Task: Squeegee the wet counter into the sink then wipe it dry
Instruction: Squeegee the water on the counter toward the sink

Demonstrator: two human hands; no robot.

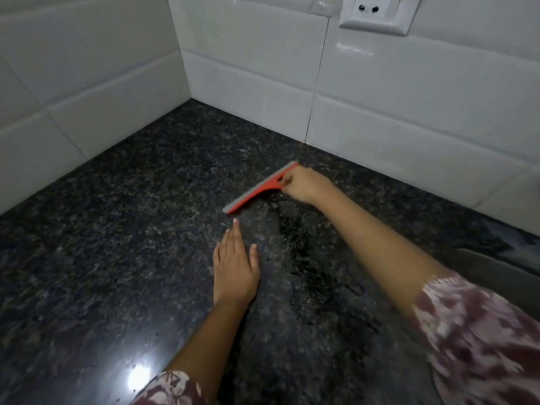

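Head view, desk (102, 258): dark speckled stone filling a corner. Everything in play rests on it, and the glare at the near edge suggests a film of water.
Tiled wall (409, 112): white tiles close off two sides, so water can probably only be drawn out of the corner, toward the person or to the right.
Sink (496, 267): a grey recess at the right edge is probably its rim, but it is too blurred to be sure.
Wet streak (295, 247): a darker, glossy, ragged-edged band running from the blade back toward the near edge.
Left hand (235, 268): laid flat on the desk, fingers straight, holding nothing. It is likely a brace for the long reach.
Right hand (306, 185): arm stretched out, fingers curled tight round the handle of the squeegee (258, 191).
Squeegee: red-orange body with a grey rubber edge. The blade is down on the desk near the back wall, just beyond the left fingertips, angled as if to pull water sinkward.
Socket (377, 13): high on the wall, well apart from the work.
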